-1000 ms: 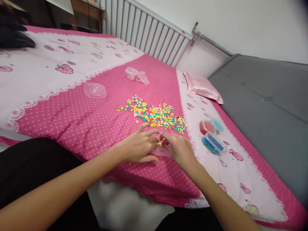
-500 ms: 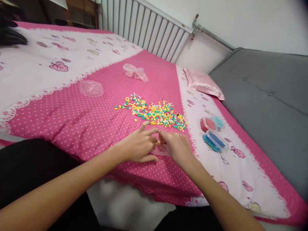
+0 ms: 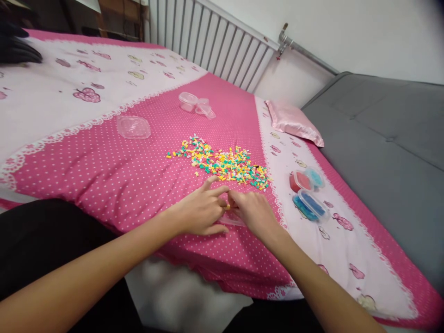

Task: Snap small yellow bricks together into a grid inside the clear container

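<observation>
- Head view: bare left hand point(image 3: 199, 212) is spreading its thumb; some fingers are curling at a small yellow piece point(image 3: 227, 207). Can't tell if they're clamping it.
- Bare right hand point(image 3: 255, 210) is bending its fingers in from the other side; grip hidden.
- Yellow piece is sitting between both hands, above a partly hidden clear plastic container point(image 3: 234, 221).
- Multicoloured pile of small pieces point(image 3: 227, 163) is lying just beyond, on the pink polka-dot bed point(image 3: 138, 169).
</observation>
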`<state>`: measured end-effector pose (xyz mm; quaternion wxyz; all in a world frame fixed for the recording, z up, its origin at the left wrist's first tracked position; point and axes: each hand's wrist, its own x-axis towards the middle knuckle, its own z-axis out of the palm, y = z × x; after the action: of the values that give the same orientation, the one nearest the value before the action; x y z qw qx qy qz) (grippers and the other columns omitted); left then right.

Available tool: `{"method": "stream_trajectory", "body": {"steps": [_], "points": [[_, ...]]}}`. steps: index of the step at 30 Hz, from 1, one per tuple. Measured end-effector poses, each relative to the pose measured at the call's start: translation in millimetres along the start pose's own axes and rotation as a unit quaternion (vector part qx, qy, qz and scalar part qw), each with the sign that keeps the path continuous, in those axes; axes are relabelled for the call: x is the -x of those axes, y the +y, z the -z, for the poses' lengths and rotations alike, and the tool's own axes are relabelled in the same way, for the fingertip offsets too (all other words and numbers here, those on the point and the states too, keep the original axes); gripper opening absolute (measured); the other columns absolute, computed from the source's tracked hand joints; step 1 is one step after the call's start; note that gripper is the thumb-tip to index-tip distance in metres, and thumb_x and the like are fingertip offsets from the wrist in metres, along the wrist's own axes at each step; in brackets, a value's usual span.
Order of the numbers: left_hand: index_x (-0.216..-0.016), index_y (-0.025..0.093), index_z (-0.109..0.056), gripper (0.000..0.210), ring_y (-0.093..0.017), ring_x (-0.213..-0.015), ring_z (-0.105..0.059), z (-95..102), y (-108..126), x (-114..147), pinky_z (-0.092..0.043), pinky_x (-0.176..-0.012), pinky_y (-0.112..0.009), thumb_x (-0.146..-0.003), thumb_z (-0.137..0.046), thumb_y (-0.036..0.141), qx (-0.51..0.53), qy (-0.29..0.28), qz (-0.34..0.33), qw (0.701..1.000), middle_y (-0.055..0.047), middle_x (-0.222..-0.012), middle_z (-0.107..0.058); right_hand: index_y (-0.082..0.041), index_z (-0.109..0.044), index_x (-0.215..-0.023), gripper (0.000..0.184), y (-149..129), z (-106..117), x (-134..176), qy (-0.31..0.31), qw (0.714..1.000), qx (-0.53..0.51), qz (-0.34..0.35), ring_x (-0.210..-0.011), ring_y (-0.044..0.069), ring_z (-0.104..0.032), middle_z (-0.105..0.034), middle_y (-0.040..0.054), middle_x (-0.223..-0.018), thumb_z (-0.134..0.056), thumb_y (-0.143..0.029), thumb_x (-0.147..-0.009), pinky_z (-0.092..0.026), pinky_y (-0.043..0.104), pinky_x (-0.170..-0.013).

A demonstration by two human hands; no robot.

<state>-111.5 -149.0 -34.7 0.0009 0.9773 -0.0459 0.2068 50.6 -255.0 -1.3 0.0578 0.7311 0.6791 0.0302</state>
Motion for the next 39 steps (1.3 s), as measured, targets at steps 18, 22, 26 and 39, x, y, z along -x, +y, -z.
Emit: {"method": "stream_trajectory", "body": {"steps": [18,22,26,39], "points": [[-0.089,0.020,-0.075,0.040,-0.028,-0.120,-0.056,2.2,0.5,-1.0,-0.014,-0.121,-0.048,-0.087,-0.068,0.059,-0.003,-0.016,0.009,1.000,-0.005,-0.102,-0.078,-0.016,-0.068,-0.099,0.013,3.5,0.4,-4.2,-0.034,0.999,0.003,0.015,-0.067,0.013,-0.060,-0.067,-0.0012,-0.078,-0.060,-0.026,-0.098,-0.045,0.028,-0.065],[-0.090,0.019,-0.075,0.040,-0.028,-0.119,-0.056,1.4,0.1,-0.8,-0.015,-0.121,-0.048,-0.087,-0.067,0.059,0.001,-0.015,0.011,1.000,-0.006,-0.102,-0.078,-0.016,-0.068,-0.099,0.014,1.8,2.6,-4.3,-0.040,0.999,0.006,0.014,-0.069,0.014,-0.062,-0.067,-0.0010,-0.080,-0.061,-0.028,-0.098,-0.050,0.030,-0.068],[-0.087,0.019,-0.075,0.039,-0.028,-0.119,-0.056,1.5,0.4,-1.5,-0.014,-0.122,-0.048,-0.088,-0.067,0.058,0.002,-0.014,0.009,1.000,-0.006,-0.098,-0.078,-0.016,-0.068,-0.099,0.012,1.7,2.7,-4.6,-0.041,0.999,0.009,0.016,-0.071,0.014,-0.063,-0.068,-0.0009,-0.081,-0.060,-0.025,-0.098,-0.051,0.030,-0.070],[-0.085,0.020,-0.075,0.038,-0.028,-0.121,-0.057,4.2,1.5,-3.0,-0.014,-0.123,-0.048,-0.086,-0.069,0.057,-0.002,-0.026,0.012,1.000,-0.005,-0.101,-0.079,-0.018,-0.069,-0.102,0.011,3.0,1.2,-3.2,-0.024,0.999,0.007,0.027,-0.068,0.016,-0.063,-0.072,0.0012,-0.080,-0.061,-0.023,-0.096,-0.034,0.028,-0.059]]}}
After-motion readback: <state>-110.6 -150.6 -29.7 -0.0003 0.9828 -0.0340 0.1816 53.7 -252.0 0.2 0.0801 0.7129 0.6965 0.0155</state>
